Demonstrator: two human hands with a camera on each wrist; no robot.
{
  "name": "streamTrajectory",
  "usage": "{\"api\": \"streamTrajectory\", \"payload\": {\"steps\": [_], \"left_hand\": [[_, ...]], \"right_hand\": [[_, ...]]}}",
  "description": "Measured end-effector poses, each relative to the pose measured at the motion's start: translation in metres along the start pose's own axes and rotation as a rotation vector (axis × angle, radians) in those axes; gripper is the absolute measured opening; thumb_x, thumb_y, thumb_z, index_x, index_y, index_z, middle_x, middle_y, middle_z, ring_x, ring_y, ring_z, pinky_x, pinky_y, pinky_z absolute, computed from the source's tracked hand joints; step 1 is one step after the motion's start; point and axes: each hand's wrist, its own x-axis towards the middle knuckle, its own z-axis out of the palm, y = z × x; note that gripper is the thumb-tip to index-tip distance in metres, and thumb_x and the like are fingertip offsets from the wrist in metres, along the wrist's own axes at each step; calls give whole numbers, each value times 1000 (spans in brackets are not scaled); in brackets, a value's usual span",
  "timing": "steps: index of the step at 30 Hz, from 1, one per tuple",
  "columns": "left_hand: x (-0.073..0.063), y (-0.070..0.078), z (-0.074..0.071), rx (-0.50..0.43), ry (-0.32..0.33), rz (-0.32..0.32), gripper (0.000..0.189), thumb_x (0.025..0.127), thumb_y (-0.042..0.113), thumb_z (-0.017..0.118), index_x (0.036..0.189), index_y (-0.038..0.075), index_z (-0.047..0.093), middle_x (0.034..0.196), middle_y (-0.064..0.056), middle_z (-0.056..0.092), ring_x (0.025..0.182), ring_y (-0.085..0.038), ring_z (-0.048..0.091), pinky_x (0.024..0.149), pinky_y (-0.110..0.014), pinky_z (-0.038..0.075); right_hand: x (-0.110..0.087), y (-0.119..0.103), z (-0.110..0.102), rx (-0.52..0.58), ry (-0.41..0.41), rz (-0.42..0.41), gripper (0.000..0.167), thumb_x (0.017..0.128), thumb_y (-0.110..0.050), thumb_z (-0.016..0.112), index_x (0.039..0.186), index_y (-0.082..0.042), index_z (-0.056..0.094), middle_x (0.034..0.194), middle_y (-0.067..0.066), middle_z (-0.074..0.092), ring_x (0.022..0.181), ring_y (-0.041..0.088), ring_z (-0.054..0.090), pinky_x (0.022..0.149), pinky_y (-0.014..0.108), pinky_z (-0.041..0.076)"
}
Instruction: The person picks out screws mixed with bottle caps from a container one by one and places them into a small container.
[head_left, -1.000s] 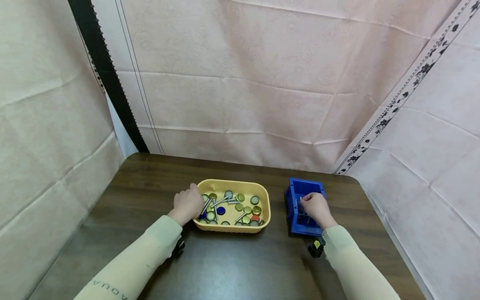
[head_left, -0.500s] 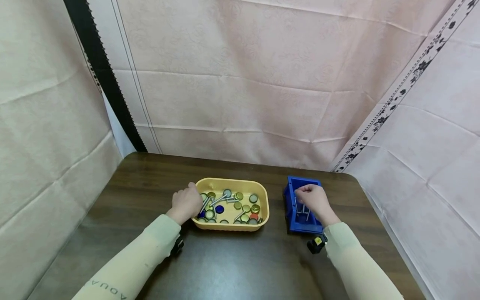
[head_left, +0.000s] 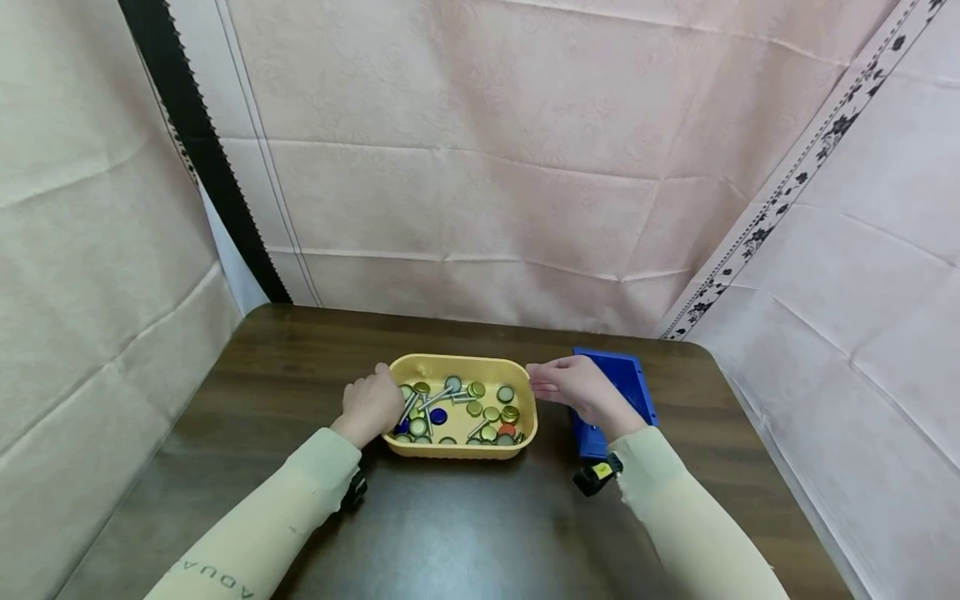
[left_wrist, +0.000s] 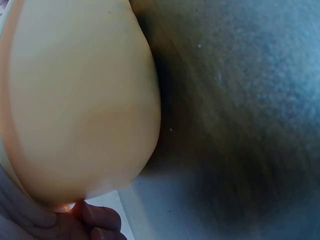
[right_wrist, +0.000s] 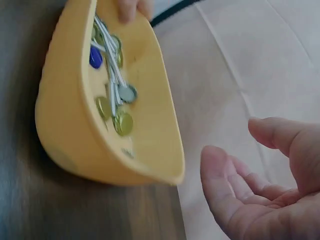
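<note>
My left hand [head_left: 371,407] grips the left end of a yellow plastic tray [head_left: 457,452], its fingers curled over the rim. In the left wrist view, fingertips [left_wrist: 102,216] show at the tray's wall. Inside lie gold and silver bottle caps [head_left: 491,414], a blue cap [head_left: 438,416], a red cap [head_left: 507,429] and several silver, thin metal rods with heads [head_left: 435,398]. My right hand [head_left: 579,387] hovers just off the tray's right end. In the right wrist view its thumb and fingers [right_wrist: 214,162] stand apart with nothing between them.
A blue plastic bin [head_left: 630,379] stands at the right, partly hidden under my right hand and wrist. Both containers rest on a dark wooden table [head_left: 465,533]. Pale cloth [head_left: 480,192] hangs along the table's back edge and sides.
My right hand has left the blue bin, where metal rods showed beneath its fingers, and moved left to the tray's right end. My left hand keeps its grip on the tray.
</note>
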Motion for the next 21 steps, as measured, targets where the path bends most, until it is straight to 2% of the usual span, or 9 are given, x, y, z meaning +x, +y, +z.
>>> {"api": "streamTrajectory", "payload": {"steps": [5, 12, 21], "left_hand": [[1, 0, -2, -10, -1, -16, 31, 98, 18, 40, 116, -8, 43, 75, -14, 55, 73, -32, 52, 82, -53, 40], [-1, 1, 0, -4, -4, -8, 34, 97, 20, 42, 117, -8, 43, 74, -14, 55, 72, -32, 53, 81, -53, 41], [-2, 1, -1, -8, -6, -10, 33, 98, 20, 42, 116, -7, 43, 75, -14, 55, 72, -32, 52, 81, -52, 40]], "right_hand": [[7, -5, 24, -49, -46, 4, 46, 86, -29, 75, 112, 7, 66, 108, 18, 68, 105, 33, 64, 90, 44, 48], [14, 5, 45, -114, -106, 36, 38, 88, -24, 72, 109, 7, 67, 112, 23, 65, 103, 36, 64, 89, 46, 48], [17, 13, 65, -244, -162, 65, 31, 87, -22, 74, 90, 8, 68, 93, 19, 70, 84, 30, 69, 79, 42, 53]]}}
